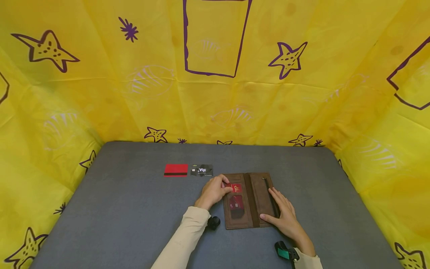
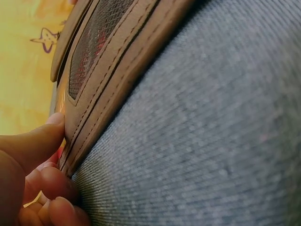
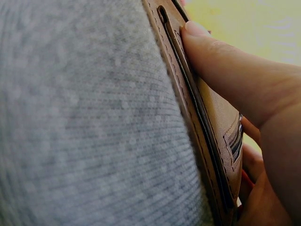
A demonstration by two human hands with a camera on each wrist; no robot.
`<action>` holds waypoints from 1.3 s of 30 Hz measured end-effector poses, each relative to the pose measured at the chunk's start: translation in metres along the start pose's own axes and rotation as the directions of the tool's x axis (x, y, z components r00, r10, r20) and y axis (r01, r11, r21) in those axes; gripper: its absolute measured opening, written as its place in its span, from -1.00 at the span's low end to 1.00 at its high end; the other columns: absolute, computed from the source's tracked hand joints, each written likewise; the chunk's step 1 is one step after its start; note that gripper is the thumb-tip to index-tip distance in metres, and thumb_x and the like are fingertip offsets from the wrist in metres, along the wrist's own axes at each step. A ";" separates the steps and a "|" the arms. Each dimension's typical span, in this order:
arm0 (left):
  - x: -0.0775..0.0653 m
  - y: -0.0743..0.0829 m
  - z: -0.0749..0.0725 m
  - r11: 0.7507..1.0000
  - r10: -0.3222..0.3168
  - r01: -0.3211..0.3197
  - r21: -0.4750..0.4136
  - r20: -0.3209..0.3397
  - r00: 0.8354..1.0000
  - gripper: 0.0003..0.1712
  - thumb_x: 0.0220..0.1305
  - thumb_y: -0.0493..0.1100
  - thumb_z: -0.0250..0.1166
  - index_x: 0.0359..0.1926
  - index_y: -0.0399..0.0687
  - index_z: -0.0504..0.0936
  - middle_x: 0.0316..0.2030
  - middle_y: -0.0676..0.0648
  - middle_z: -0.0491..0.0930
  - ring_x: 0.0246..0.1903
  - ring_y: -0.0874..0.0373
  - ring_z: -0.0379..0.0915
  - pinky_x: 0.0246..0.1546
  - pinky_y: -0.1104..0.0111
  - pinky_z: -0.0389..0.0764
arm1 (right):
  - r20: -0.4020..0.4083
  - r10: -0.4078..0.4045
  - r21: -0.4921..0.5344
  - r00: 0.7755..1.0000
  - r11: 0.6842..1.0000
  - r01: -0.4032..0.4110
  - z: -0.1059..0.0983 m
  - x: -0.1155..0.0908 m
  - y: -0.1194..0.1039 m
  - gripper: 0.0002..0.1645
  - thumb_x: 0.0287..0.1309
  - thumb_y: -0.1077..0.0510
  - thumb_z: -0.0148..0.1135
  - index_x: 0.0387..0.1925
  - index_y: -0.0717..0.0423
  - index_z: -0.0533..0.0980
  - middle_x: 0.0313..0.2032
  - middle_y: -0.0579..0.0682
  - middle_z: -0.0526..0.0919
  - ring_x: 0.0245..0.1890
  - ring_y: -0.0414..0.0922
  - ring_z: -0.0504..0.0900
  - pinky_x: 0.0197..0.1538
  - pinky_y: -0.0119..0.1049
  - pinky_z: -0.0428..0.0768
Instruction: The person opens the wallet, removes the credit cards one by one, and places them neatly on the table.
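Note:
A long brown wallet (image 1: 237, 225) lies opened flat on the table, its spine running away from me. In its left panel, a red card (image 1: 237, 187) with a gold mark shows above a mesh window (image 1: 236, 207). My left hand (image 1: 212, 191) pinches the red card's left end between thumb and fingers at the panel's outer edge; the left wrist view shows the thumb at the stitched leather (image 2: 106, 101). Spread over the wallet's right panel, my right hand (image 1: 283, 213) presses with its thumb on the leather and extends its fingers along the zipped outer edge.
Left of the wallet's far end, a red card with a dark stripe (image 1: 176, 170) and a black Vip card (image 1: 202, 170) lie side by side on the grey table (image 1: 117, 209). Yellow patterned cloth (image 1: 215, 97) encloses the table at the back and sides.

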State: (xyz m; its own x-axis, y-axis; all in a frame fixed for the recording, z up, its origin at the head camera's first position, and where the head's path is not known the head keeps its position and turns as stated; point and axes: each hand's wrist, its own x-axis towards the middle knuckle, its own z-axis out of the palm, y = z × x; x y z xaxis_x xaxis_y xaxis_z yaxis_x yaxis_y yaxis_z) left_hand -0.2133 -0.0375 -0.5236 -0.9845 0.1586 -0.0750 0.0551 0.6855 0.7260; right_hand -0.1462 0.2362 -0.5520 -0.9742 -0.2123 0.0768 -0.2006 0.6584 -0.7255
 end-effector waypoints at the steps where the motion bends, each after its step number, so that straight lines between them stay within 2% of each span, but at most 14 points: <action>1: 0.000 0.000 0.001 1.000 0.001 -0.001 0.003 -0.007 1.000 -0.74 0.17 -0.05 0.46 -0.19 -0.04 0.63 -0.50 0.04 0.48 -0.51 0.23 0.32 -0.50 0.40 0.30 | -0.001 0.000 0.000 1.000 1.000 0.000 0.000 0.000 0.000 0.11 -0.02 -0.05 0.50 0.48 0.13 0.16 0.48 0.33 0.10 0.46 0.41 -0.03 0.29 0.48 -0.15; 6: 0.001 -0.001 0.003 1.000 -0.001 0.001 0.012 -0.030 1.000 -0.74 0.20 -0.05 0.43 -0.16 -0.04 0.61 -0.52 0.05 0.47 -0.56 0.24 0.31 -0.53 0.39 0.29 | 0.001 0.002 0.003 1.000 1.000 -0.002 0.000 0.000 0.000 0.11 -0.01 -0.05 0.50 0.49 0.13 0.16 0.49 0.32 0.10 0.46 0.41 -0.03 0.29 0.48 -0.16; 13: 0.003 -0.001 0.002 1.000 -0.016 0.016 0.004 -0.005 1.000 -0.64 0.12 -0.01 0.48 -0.13 -0.04 0.60 -0.49 0.05 0.48 -0.55 0.23 0.33 -0.51 0.38 0.32 | 0.006 0.009 0.006 1.000 1.000 -0.009 -0.001 0.000 -0.001 0.11 -0.01 -0.04 0.51 0.49 0.13 0.16 0.49 0.33 0.10 0.46 0.40 -0.03 0.29 0.48 -0.16; 21: 0.002 -0.001 0.001 0.999 -0.039 0.039 -0.021 -0.004 0.999 -0.64 0.12 -0.02 0.50 -0.16 -0.06 0.60 -0.51 0.04 0.49 -0.57 0.23 0.33 -0.51 0.39 0.31 | 0.011 0.010 0.010 1.000 1.000 -0.010 -0.001 0.001 0.000 0.11 -0.01 -0.04 0.50 0.49 0.12 0.15 0.49 0.33 0.09 0.46 0.40 -0.04 0.29 0.48 -0.17; 27: 0.001 -0.002 0.001 0.999 -0.018 0.017 -0.038 -0.019 1.000 -0.77 0.23 -0.10 0.40 -0.17 -0.07 0.59 -0.50 0.03 0.52 -0.61 0.25 0.34 -0.53 0.40 0.33 | 0.015 0.011 0.009 1.000 1.000 -0.012 -0.002 0.001 0.000 0.11 0.00 -0.05 0.50 0.50 0.11 0.14 0.49 0.33 0.08 0.46 0.40 -0.04 0.29 0.49 -0.18; 34: 0.001 -0.004 0.000 0.999 -0.003 0.003 -0.032 0.011 1.000 -0.57 0.09 -0.01 0.50 -0.09 -0.07 0.58 -0.49 0.04 0.48 -0.62 0.24 0.34 -0.54 0.39 0.33 | 0.012 0.006 0.006 1.000 1.000 -0.006 -0.001 0.001 0.000 0.11 0.00 -0.04 0.50 0.49 0.12 0.14 0.49 0.33 0.09 0.46 0.41 -0.04 0.29 0.48 -0.17; 39: 0.000 -0.001 0.001 1.000 0.020 -0.020 -0.014 -0.026 0.999 -0.62 0.07 -0.06 0.51 -0.15 -0.10 0.60 -0.53 0.05 0.46 -0.58 0.24 0.31 -0.54 0.39 0.32 | 0.009 0.000 0.001 1.000 1.000 0.000 -0.001 0.001 0.000 0.11 -0.01 -0.04 0.51 0.49 0.12 0.15 0.48 0.33 0.10 0.46 0.41 -0.03 0.29 0.48 -0.16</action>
State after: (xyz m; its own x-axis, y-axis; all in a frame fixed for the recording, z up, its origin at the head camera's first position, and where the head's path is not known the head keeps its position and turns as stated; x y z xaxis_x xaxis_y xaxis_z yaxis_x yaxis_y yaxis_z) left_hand -0.2129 -0.0380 -0.5249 -0.9872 0.1536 -0.0426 0.0728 0.6722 0.7368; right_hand -0.1470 0.2364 -0.5514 -0.9732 -0.2187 0.0712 -0.2009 0.6575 -0.7262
